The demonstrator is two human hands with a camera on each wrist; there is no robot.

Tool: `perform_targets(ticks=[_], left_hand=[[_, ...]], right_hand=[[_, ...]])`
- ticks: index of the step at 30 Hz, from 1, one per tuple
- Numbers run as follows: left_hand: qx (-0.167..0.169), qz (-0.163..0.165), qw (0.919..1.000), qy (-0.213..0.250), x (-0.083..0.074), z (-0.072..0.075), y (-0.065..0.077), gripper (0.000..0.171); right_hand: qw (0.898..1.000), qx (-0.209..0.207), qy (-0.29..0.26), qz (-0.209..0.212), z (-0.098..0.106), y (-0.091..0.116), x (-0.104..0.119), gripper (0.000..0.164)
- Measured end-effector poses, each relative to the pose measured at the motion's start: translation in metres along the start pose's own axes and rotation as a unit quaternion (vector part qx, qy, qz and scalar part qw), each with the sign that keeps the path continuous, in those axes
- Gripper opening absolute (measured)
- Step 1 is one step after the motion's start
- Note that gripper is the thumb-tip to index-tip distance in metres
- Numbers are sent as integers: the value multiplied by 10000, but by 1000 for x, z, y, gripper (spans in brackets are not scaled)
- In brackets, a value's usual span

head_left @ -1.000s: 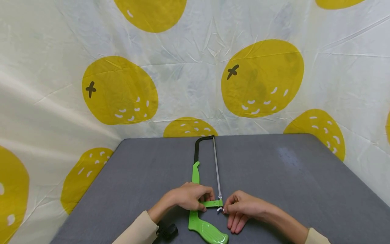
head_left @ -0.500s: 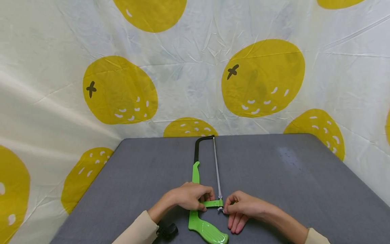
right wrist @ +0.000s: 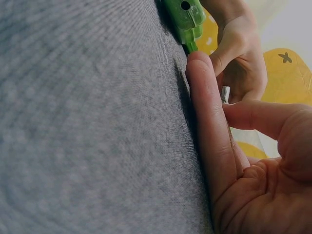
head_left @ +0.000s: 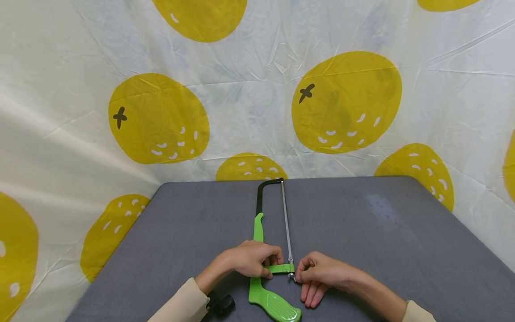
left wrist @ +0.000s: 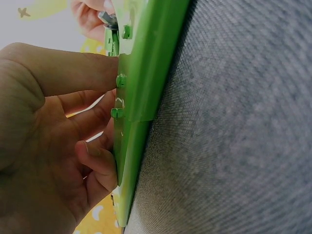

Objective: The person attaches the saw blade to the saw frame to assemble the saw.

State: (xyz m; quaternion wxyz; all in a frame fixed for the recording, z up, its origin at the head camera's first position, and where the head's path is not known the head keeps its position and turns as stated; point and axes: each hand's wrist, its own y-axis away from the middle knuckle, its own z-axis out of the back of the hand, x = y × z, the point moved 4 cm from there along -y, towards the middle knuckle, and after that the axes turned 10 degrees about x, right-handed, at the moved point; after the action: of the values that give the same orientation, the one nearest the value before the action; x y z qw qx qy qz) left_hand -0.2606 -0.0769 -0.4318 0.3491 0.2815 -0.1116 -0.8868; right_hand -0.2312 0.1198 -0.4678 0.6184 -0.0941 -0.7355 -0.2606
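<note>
A hacksaw [head_left: 258,230] with a green handle and black front frame lies flat on the grey table, its handle end toward me. Its thin blade [head_left: 286,219] runs along the right side. My left hand [head_left: 250,260] grips the green frame near the short crosspiece [head_left: 280,269], thumb and fingers on either side. At the crosspiece's outer end sits a small silver wing nut [head_left: 291,277], which my right hand [head_left: 323,273] pinches between thumb and forefinger. The other right fingers rest on the table, as the right wrist view shows. In the left wrist view, the green frame [left wrist: 151,63] hides some left fingertips.
A grey cloth-covered table [head_left: 362,232] spreads around the saw, with a pale smudge at the back right. Behind it hangs a white curtain [head_left: 249,112] printed with yellow fruit. A black strap piece [head_left: 222,305] shows by the left sleeve.
The wing nut has turned a little at the right fingertips. The hacksaw and the left hand have stayed in place.
</note>
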Motion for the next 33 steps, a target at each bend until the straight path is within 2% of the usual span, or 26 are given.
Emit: perform_targets(ticks=[14, 33], left_hand=[[-131, -76, 9999, -79, 1, 0, 0, 28], [-47, -54, 10000, 11, 1, 1, 0, 26]], right_hand=[[9999, -50, 74, -50, -2, 1, 5, 16], [9998, -125, 152, -86, -2, -2, 8, 24]])
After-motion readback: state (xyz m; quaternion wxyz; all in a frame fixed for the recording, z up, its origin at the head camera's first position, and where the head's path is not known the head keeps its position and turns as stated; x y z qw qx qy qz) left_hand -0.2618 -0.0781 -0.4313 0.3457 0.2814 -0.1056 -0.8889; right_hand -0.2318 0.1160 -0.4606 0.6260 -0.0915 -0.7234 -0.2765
